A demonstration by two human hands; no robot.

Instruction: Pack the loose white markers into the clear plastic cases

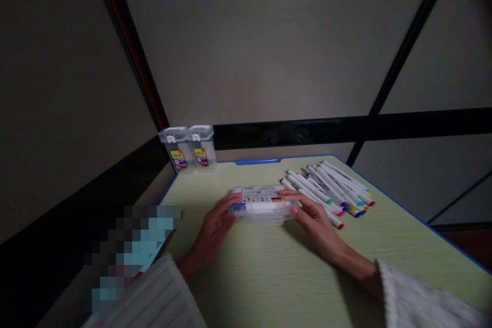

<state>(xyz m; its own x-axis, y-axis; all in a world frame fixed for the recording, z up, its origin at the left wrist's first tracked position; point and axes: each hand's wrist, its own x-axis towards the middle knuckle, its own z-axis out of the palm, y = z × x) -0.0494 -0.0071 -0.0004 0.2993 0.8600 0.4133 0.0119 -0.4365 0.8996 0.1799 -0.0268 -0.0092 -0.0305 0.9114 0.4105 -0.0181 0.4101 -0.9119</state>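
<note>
A clear plastic marker case (260, 206) lies flat in the middle of a pale green table (269, 277), with a colour-swatch label on top and white markers inside. My left hand (215, 228) grips its left end, fingers curled round the edge. On the case's right end my right hand (313, 218) holds on, fingers over the top. Both wrists wear white knit sleeves.
Several white markers with coloured caps (330, 189) lie in a loose row just right of the case. Two upright clear boxes (188, 147) with yellow labels stand at the table's back left corner. Grey walls with dark bars surround the blue-edged table.
</note>
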